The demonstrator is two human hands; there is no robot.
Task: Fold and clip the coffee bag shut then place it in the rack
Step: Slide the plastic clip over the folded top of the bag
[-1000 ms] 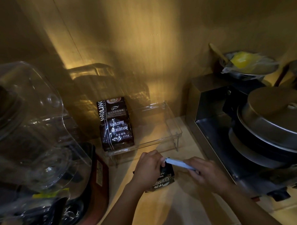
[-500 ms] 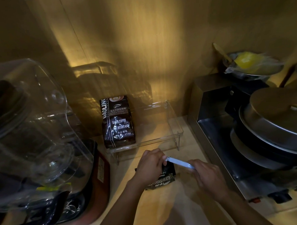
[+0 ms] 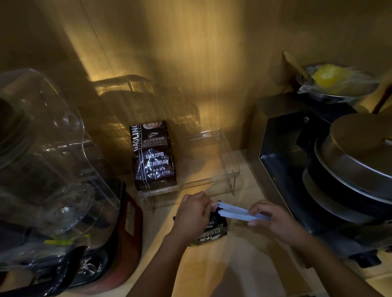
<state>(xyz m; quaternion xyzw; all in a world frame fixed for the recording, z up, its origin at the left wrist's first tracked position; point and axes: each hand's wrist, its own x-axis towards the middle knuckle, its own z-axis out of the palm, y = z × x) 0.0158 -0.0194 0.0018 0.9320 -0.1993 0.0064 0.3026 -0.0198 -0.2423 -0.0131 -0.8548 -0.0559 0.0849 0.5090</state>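
On the counter, the left hand [image 3: 194, 212] pins a small dark coffee bag [image 3: 211, 232] while the right hand [image 3: 272, 219] pinches the hinged end of an opened pale blue clip [image 3: 236, 211]. Behind them, the clear rack [image 3: 227, 165] holds one upright coffee pack [image 3: 153, 155].

I have only one view, from the camera on the person's head. It looks forward and steeply down at the counter [image 3: 218, 266], from close above its near edge. The wide lens bends the wall [image 3: 186, 59] at the far edge. At the left edge a blender [image 3: 45, 177] is very near; at the right edge stands a stove [image 3: 292, 166].
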